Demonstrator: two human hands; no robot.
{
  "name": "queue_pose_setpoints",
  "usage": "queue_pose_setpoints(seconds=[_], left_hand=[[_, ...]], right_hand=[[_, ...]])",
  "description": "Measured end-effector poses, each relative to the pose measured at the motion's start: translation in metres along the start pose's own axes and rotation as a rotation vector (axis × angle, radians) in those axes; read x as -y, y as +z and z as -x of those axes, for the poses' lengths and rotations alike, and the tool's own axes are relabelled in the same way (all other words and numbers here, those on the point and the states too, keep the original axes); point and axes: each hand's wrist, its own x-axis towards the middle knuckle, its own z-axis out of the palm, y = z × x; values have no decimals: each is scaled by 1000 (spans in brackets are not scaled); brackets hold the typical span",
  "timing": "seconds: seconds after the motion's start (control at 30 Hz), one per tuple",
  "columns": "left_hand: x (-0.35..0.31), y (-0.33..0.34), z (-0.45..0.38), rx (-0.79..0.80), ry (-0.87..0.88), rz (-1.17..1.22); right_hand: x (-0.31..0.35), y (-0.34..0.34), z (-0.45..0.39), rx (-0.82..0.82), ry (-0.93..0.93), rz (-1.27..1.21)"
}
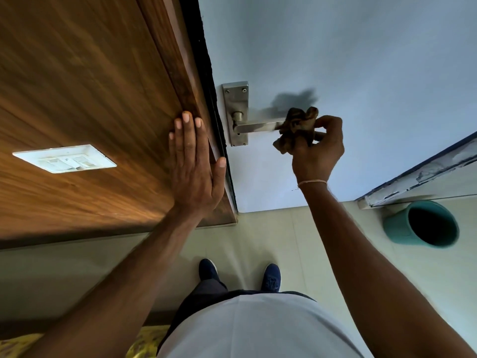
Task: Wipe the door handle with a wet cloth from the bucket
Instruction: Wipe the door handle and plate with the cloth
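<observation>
Nearest the camera, a person's white shirt fills the bottom edge, with dark blue shoes [271, 277] on the pale tiled floor [258, 236] beyond. The left hand [193, 171] lies flat, fingers apart and holding nothing, against the brown wooden frame [90, 99] left of the pale blue door [335, 60]. The right hand [318, 148] is clamped around a crumpled brown cloth [296, 127], pressed on the outer right end of the silver metal lever door handle [258, 126]. A round teal bucket [420, 223] stands on the floor, far right. Judging from this, fetching the cloth is finished and wiping is underway; the lever's inner stretch and backplate [236, 112] seem left.
</observation>
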Motion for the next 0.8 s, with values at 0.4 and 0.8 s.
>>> queue_pose_setpoints(seconds=[0.4,0.8], left_hand=[[-48,-15,4,37,-147,202],[-89,-9,-22,437,-546,941]], right_hand=[[0,-20,10,358,551,-569],[16,-54,25,595,837,-1080]])
